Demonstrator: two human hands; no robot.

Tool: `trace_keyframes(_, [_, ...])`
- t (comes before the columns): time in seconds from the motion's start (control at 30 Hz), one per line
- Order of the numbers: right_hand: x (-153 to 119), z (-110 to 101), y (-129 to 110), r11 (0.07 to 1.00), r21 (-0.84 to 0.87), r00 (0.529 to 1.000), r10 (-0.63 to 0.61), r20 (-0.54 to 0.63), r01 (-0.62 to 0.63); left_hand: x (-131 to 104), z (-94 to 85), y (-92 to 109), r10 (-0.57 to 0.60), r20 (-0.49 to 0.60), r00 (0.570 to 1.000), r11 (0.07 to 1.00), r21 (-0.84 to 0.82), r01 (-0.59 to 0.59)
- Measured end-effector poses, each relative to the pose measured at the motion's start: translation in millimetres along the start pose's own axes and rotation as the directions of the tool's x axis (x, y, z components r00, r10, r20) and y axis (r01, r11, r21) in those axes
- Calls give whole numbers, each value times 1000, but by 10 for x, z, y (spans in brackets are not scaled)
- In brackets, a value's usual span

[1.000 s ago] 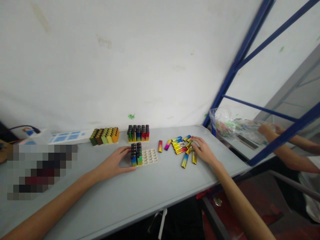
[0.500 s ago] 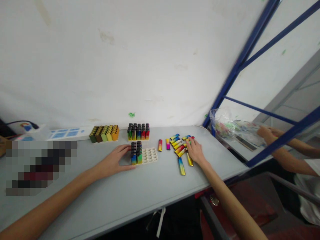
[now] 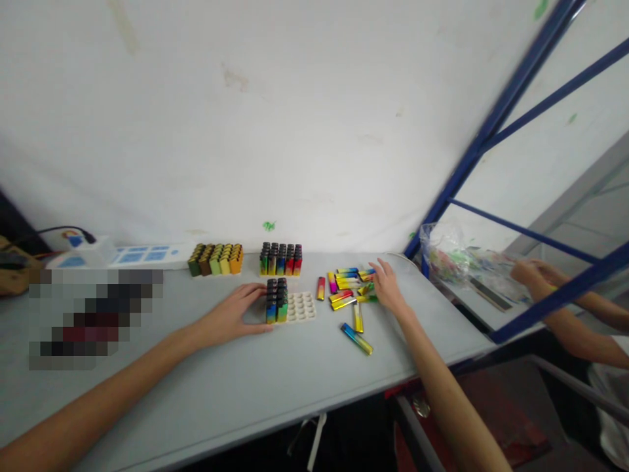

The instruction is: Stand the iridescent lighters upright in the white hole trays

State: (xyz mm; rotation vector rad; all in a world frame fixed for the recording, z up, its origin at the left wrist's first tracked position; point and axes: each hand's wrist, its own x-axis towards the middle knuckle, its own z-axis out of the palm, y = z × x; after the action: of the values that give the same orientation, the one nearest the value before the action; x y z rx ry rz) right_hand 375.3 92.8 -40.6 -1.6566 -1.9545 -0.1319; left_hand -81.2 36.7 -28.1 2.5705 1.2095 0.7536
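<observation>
Bracketing the tray [image 3: 302,307] at nine o'clock, the left hand [image 3: 230,314], grip unclear, could topple upright lighters [image 3: 276,303] if jolted; the right hand [image 3: 390,292], fingers open, could scatter loose lighters [image 3: 357,339] at three o'clock.

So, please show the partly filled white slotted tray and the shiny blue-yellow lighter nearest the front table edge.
White slotted tray [image 3: 301,307]: head view, bare slots.
Blue-yellow lighter [image 3: 357,339]: head view, body middle.

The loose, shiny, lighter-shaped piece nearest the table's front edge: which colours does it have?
The piece is blue fading to yellow, in the head view.
</observation>
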Motion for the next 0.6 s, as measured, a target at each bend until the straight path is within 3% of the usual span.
trace_keyframes(0.1, [123, -143, 291, 985, 47, 967, -174, 186, 168, -5, 2, 0, -4, 13, 1000, 1000, -6, 4])
trace_keyframes(0.2, [139, -236, 356, 966, 18, 924, -253, 286, 259, -11, 8, -2, -19, 32, 999, 1000, 2, 19])
trace_keyframes(0.43, [49, -396, 174, 945, -109, 886, -244, 395, 309, -13, -14, 27, -7, 18, 1000, 1000, -5, 7])
trace_keyframes(0.6, [48, -462, 79, 975, -67, 912, -175, 370, 214, -15, -14, 23, 12, 15, 1000, 1000, -13, -11])
